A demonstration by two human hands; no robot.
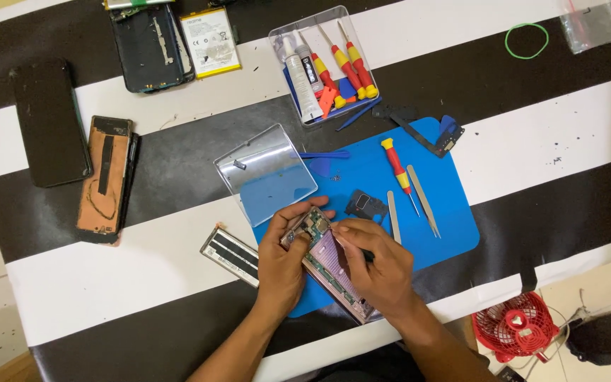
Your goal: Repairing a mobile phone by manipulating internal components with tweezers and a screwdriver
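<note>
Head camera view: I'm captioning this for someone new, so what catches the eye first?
Two bare hands at bottom centre, left hand and right hand, grip an opened pinkish phone body over a bright blue work mat. Behind it, a clear plastic tray holds red-and-yellow screwdrivers on the black-and-white striped table cover.

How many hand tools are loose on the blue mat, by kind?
Red-and-yellow-handled screwdriver: 1
Silver metal tweezers: 1
Flat silver metal pry tool: 1
Blue plastic pry tool: 1
Total: 4
Not counted: the tools in the clear plastic tray, and the thin dark tool in the right hand.
</note>
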